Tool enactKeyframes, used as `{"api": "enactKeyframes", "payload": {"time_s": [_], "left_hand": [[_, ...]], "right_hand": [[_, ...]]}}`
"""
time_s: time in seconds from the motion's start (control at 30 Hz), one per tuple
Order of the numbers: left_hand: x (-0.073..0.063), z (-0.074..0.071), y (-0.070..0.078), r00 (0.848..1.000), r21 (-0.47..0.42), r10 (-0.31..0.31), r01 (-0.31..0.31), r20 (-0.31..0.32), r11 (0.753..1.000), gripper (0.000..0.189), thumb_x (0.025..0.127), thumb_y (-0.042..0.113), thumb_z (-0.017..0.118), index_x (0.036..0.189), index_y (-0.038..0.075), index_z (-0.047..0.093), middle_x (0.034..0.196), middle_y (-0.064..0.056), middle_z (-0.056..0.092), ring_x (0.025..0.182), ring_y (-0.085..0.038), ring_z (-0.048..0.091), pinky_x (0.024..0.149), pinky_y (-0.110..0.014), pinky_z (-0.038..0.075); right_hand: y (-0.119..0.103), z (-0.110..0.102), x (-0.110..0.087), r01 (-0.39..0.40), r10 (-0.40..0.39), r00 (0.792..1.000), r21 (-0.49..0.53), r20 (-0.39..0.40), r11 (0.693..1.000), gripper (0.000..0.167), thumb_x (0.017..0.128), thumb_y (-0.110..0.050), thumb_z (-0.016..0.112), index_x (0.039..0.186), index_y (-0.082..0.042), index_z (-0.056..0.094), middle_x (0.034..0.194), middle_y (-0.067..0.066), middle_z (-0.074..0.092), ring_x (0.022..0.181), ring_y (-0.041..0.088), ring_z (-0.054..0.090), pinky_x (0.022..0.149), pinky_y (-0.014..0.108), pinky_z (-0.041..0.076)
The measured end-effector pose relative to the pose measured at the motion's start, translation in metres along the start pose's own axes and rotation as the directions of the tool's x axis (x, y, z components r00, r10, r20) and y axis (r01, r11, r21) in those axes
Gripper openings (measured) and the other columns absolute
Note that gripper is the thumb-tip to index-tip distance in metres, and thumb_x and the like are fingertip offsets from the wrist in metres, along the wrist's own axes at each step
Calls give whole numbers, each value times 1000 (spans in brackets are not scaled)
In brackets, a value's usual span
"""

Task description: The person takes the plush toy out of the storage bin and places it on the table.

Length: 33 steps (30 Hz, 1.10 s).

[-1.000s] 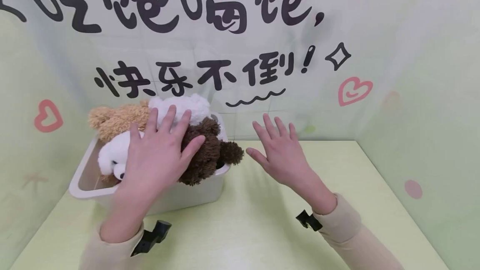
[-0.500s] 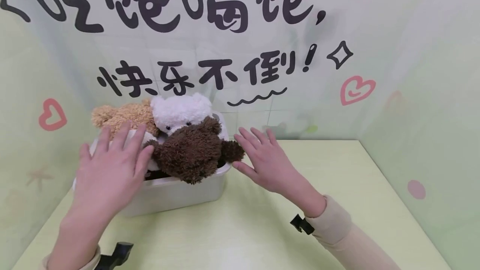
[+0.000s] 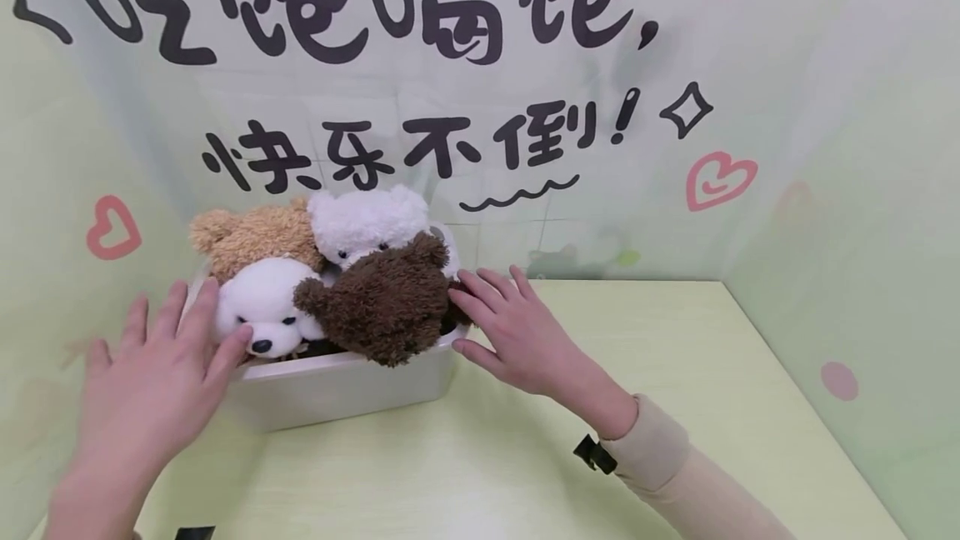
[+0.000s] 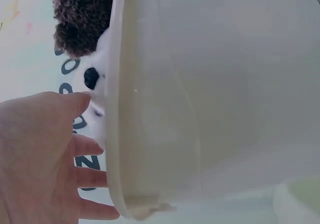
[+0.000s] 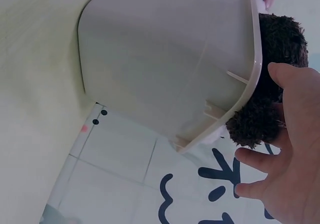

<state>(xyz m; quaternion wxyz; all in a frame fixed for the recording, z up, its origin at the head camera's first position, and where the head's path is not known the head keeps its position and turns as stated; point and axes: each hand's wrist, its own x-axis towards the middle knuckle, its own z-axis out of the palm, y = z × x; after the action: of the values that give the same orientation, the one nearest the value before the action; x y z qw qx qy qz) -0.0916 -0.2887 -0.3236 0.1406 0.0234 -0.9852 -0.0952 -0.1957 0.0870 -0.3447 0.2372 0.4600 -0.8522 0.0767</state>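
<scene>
A pale plastic bin [image 3: 337, 394] on the table is heaped with plush toys. At its front left lies a white plush dog [image 3: 266, 307] with a black nose, and beside it a dark brown plush toy [image 3: 382, 307]. Behind them are a tan plush toy [image 3: 262, 236] and a fluffy white plush toy [image 3: 367, 223]. My left hand [image 3: 150, 382] spreads its fingers at the bin's left end, thumb over the white dog's face. My right hand [image 3: 517, 332] is at the right end, its straight fingers overlapping the brown toy's limb [image 5: 255, 124].
The pale green table [image 3: 570, 457] runs out to the right and front of the bin. Behind the bin stands a printed wall sheet [image 3: 480, 132] with black lettering and hearts. Side panels [image 3: 840, 240] rise at left and right.
My left hand has moved left and down from over the toys to the bin's left end, uncovering the white dog. My right hand has moved left to the bin's right end.
</scene>
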Motion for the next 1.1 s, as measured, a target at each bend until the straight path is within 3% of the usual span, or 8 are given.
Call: {"api": "enactKeyframes", "payload": {"time_s": [0.13,0.23,0.4,0.57,0.83,1.1], "left_hand": [[-1,8,-10,1000,-26,17,-17,14,1000,80,108,53,40,166,10,6,163,-34,14,144,-64,5,98,-86,10],[1,16,-15,998,-92,62,-60,19,994,78,110,48,39,165,7,3,163,-35,13,143,-66,8,102,-84,14],[3,30,-21,987,-231,153,-158,-42,960,72,112,35,40,164,2,4,165,-33,11,147,-61,5,120,-66,3],[5,35,-22,975,-254,194,-216,-108,943,69,111,30,42,163,-1,8,165,-31,15,151,-54,4,125,-50,-3],[8,36,-19,976,-250,188,-211,-113,945,68,112,32,41,162,-3,12,163,-33,18,149,-56,9,125,-50,-1],[13,37,-17,981,-239,170,-187,-90,953,69,112,35,39,163,0,10,163,-32,19,148,-59,9,123,-61,4]], "right_hand": [[0,5,-1,33,-33,999,12,1,999,54,100,-39,66,140,-4,58,155,16,46,140,36,44,114,65,32],[1,9,-2,62,-62,998,40,-15,997,49,100,-37,67,137,-5,59,155,19,45,140,35,43,115,60,34],[3,14,-3,107,-103,993,68,-55,992,39,98,-32,71,127,-7,64,151,21,47,137,36,46,115,48,37],[4,17,-5,113,-107,991,76,-83,991,25,96,-28,73,115,-11,70,150,21,48,135,36,48,114,49,39],[3,17,-8,92,-85,993,81,-83,993,22,97,-30,72,113,-16,72,152,20,47,135,37,48,111,52,40],[4,17,-14,83,-78,994,65,-76,994,26,96,-31,72,117,-17,69,154,20,43,135,37,46,106,54,41]]}}
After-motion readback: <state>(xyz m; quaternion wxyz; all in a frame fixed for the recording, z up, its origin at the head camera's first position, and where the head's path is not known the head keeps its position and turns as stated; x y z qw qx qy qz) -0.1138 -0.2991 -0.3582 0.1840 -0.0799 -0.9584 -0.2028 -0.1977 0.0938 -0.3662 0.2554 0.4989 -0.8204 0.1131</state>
